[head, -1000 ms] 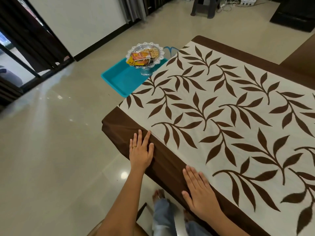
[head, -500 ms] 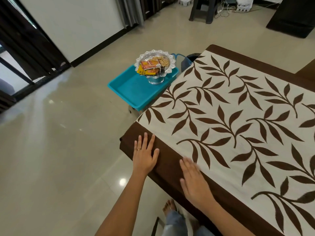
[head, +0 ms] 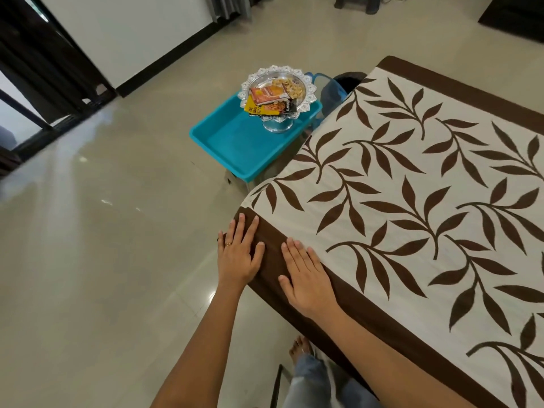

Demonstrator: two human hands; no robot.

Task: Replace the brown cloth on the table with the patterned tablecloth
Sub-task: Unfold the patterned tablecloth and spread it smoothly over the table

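The patterned tablecloth (head: 412, 201), cream with brown leaves and a brown border, lies spread over the table and covers its top. My left hand (head: 240, 254) lies flat with straight fingers on the brown border at the near left corner. My right hand (head: 306, 275) lies flat beside it on the same border, fingers straight and pointing toward the leaf pattern. No separate brown cloth shows in view.
A turquoise tray (head: 235, 142) sits on a low stand just past the table's left corner, bearing a silver pedestal dish (head: 278, 92) with snack packets. A dark bin (head: 348, 81) stands behind it. Tiled floor stretches left; my foot (head: 298, 347) shows below the table edge.
Both hands have slid left along the brown border toward the corner and now lie close together. The view has shifted, bringing the tray nearer the centre.
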